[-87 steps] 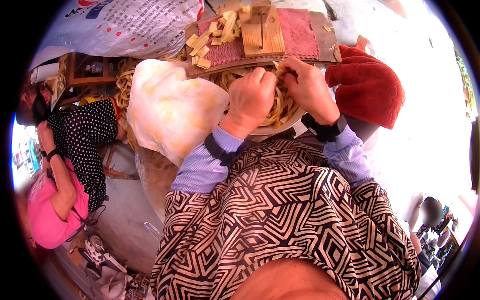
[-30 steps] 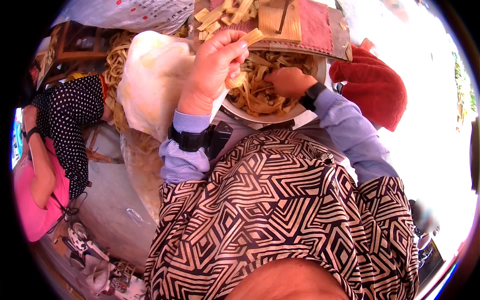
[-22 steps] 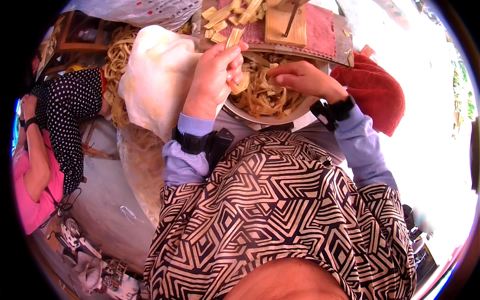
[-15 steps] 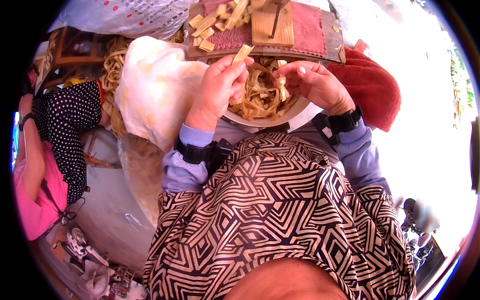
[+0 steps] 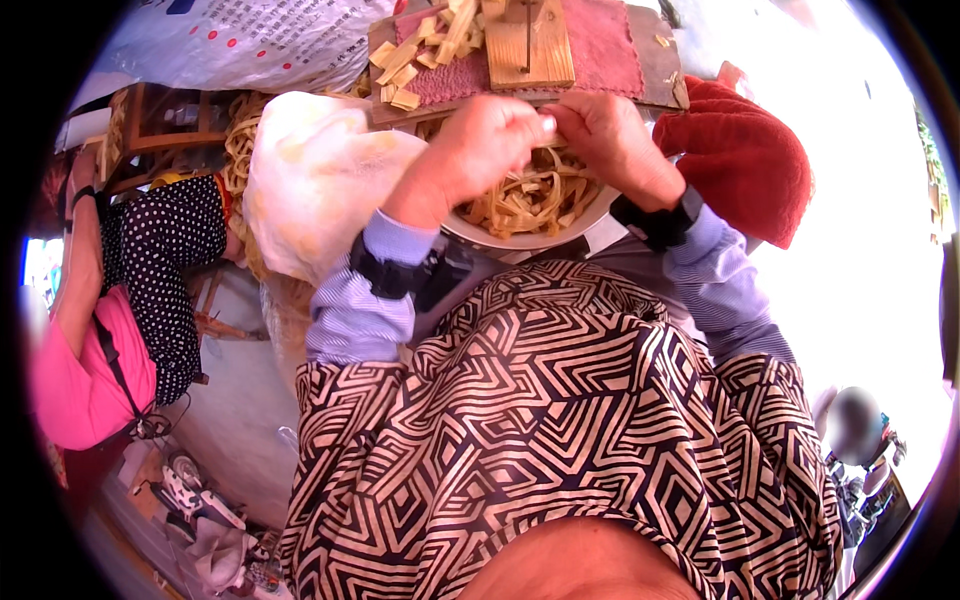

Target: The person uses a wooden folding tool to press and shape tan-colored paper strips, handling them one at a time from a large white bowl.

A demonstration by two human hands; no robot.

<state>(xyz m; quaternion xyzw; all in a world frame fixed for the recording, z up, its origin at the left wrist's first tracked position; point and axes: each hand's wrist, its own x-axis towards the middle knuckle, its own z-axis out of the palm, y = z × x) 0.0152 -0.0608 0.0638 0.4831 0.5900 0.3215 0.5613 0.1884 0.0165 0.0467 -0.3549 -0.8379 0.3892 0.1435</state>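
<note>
Over the white bowl (image 5: 520, 238) of pale flat strips (image 5: 525, 195) in our lap, our left hand (image 5: 478, 152) and right hand (image 5: 612, 140) meet fingertip to fingertip, pinched together on one strip at the edge of the wooden board (image 5: 528, 45). We judge the thin strip could snap or slip if the pinch tightens unevenly, and the bowl might tip off our lap. Half a second ago the left hand was raised with a short strip and the hands were apart; now they have closed up beneath the board, beside the red cloth (image 5: 745, 155).
</note>
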